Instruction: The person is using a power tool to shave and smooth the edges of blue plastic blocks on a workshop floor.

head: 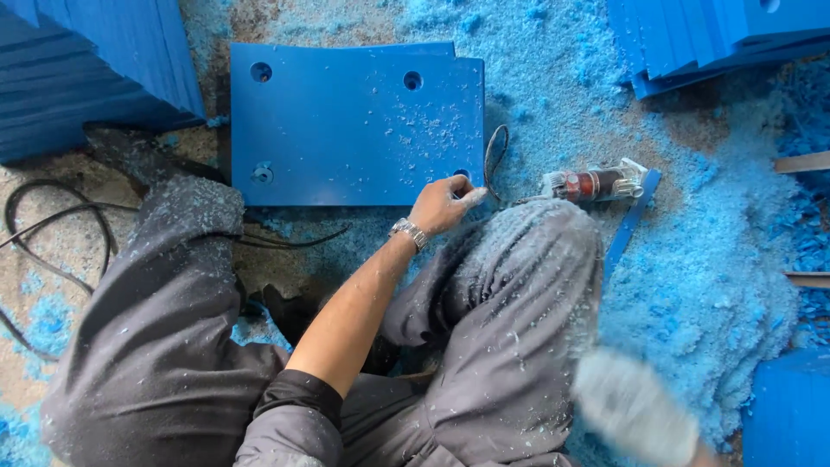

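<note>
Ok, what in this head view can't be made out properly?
- Right hand, in a pale glove: motion-blurred, grip unreadable.
- Left hand: fingertips on the flat blue plastic panel's edge, covering part of its corner hole.
- Small red and silver power tool: too small to tell its type.
- Stacked blue sheets: cut off by the top edge.

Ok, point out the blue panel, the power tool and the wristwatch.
blue panel [346, 130]: head view, middle of its flat top face.
power tool [592, 183]: head view, on its red body.
wristwatch [409, 231]: head view, metal band on the left wrist.
</note>
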